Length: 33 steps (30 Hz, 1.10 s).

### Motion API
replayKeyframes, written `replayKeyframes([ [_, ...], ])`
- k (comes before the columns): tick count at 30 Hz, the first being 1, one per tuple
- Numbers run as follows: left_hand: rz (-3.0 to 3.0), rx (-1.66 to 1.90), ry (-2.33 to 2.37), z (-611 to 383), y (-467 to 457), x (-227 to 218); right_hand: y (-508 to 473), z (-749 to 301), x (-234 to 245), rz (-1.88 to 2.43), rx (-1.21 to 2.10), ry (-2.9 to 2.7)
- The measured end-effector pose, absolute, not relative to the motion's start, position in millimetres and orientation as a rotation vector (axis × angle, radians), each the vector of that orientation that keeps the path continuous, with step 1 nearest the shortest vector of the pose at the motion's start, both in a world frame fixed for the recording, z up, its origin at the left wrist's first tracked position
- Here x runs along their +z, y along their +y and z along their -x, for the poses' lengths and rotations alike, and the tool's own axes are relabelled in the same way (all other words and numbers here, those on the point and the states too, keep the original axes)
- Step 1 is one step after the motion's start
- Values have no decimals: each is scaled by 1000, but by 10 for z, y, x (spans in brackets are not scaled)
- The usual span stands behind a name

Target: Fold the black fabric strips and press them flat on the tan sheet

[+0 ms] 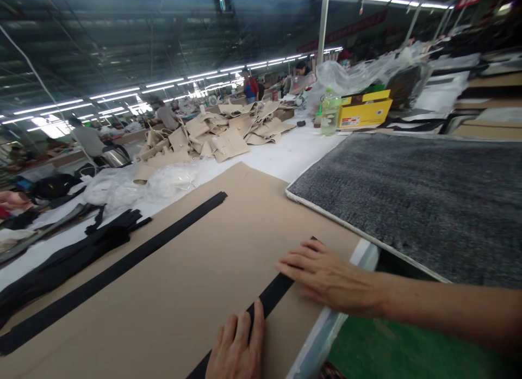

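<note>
A black strip lies flat along the near edge of a large tan sheet. My left hand rests on the strip at the bottom of the view, its fingers stretched out and pressing down. Farther up, my right hand lies flat over the strip near its far end, fingers extended, with a short bit of black showing beyond them. Neither hand grips the strip. A second black strip lies on the sheet to the left, roughly parallel to the first.
Black fabric strips lie bundled at the left, beside clear plastic bags. Tan cut pieces are heaped behind. A dark grey padded board stands right, below a yellow box and a bottle. People work in the background.
</note>
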<state>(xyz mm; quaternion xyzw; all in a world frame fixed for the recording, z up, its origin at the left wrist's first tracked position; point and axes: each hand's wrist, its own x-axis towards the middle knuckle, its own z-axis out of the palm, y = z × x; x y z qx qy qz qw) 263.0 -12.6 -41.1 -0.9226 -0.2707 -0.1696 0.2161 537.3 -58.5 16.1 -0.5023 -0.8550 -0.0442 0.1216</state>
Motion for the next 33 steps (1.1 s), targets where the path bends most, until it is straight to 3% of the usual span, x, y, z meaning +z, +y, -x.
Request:
replayKeyframes([
  [5,2573,-496,-769,-2578,-126,-483,-685,-5175,-39,1514,104,-2516],
  [12,2627,-594,-972,-2167,-149,-532,-706,-5381,-176,1561,-120,-2486],
  [20,2534,-268,-910,-1176,-314,-402,-780,-4714,-217,1417,-418,-2511],
  [28,2524,-28,-1266,8,-304,-173,-663,-3615,-242,1274,-182,-2450],
  [33,2479,-498,-1412,-96,-349,0,-635,-3793,-152,1159,-160,-2432],
])
